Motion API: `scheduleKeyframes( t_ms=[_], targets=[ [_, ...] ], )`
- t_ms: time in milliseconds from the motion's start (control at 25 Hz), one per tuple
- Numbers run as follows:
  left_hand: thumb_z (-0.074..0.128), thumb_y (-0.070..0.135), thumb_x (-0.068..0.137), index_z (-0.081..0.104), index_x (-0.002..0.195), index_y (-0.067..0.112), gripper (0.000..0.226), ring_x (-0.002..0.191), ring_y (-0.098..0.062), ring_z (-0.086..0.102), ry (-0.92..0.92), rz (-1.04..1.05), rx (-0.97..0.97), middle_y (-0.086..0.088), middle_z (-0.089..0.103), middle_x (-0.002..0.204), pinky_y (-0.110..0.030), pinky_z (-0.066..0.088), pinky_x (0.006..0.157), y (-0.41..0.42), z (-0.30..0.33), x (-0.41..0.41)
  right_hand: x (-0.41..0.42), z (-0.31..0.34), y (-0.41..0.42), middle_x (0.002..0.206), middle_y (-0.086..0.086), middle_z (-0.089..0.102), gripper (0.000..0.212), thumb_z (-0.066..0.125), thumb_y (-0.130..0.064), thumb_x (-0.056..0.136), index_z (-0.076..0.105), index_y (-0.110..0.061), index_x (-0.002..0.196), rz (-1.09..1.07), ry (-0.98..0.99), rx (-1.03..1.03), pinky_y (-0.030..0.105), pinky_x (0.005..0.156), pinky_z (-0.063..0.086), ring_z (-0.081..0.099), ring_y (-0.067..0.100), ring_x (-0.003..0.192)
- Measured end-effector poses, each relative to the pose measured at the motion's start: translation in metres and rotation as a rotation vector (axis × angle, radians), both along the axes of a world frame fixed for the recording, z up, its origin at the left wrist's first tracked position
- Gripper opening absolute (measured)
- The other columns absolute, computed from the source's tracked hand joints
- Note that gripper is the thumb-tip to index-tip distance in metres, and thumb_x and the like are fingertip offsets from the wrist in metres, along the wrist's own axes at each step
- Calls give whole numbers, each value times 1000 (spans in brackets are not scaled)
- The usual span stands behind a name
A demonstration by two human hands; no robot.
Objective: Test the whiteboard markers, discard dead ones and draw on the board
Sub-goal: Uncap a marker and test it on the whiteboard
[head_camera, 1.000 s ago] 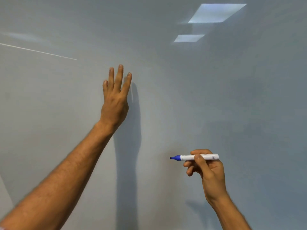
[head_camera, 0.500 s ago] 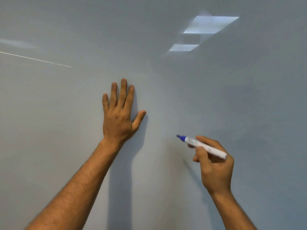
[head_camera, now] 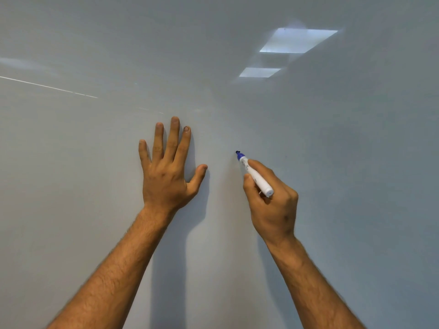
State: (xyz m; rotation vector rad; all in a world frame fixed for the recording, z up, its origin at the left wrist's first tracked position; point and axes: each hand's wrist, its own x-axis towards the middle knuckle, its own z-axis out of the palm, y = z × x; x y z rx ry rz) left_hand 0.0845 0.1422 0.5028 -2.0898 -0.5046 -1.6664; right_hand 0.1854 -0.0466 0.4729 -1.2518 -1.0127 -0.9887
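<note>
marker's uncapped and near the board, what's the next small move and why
Probably drag the marker tip in a short stroke across the board. The right hand holds it with the blue tip at or just off the board, no ink shows there yet, and the left hand lies flat on the board.

Dim, even light; ceiling-panel glare (head_camera: 298, 41) upper right; soft arm shadows; sharp.

A pale whiteboard (head_camera: 356, 186) is filling the whole view. A left hand (head_camera: 166, 176) is lying flat against it near the middle, fingers spread. A marker (head_camera: 255, 174) is pointing its blue tip at the board just beside that hand; whether it is touching cannot be told.
</note>
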Motion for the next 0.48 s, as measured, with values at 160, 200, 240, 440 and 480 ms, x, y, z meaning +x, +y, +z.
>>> scheduleKeyframes(
  t_ms=[160,200,240,440,480],
  targets=[
    [44,60,94,23,158,15,81,154,-33,7,-7,-7,-3,-10,16,166,-61,5,122,1,0,0,0,-18,0,101,6,75,37,57,-31,96,70,-4,117,-16,-51,-70,18,64,55,68,13,73],
    [44,60,95,23,158,15,80,154,-33,8,-11,-9,-3,-10,16,166,-61,5,122,1,-1,0,2,-23,-3,98,6,75,36,57,-30,95,70,-4,116,-23,-34,-65,16,63,53,66,10,72],
    [44,59,95,24,158,15,80,154,-33,8,-15,-11,-1,-10,16,166,-61,6,122,0,-1,0,5,-29,-7,96,5,75,35,57,-30,95,71,-4,114,-36,-12,-52,13,62,52,64,7,70],
    [46,58,95,23,158,15,79,154,-33,9,-24,-13,4,-11,17,166,-62,6,122,0,-2,1,7,-72,-18,82,2,73,29,58,-23,92,74,-4,105,-100,81,14,10,59,45,56,4,61],
    [46,57,95,23,158,15,79,154,-33,9,-23,-15,4,-11,17,166,-62,6,122,1,-2,1,5,-83,-17,80,1,72,26,58,-21,91,75,-5,103,-107,92,17,13,58,47,56,4,60]
  ],
)
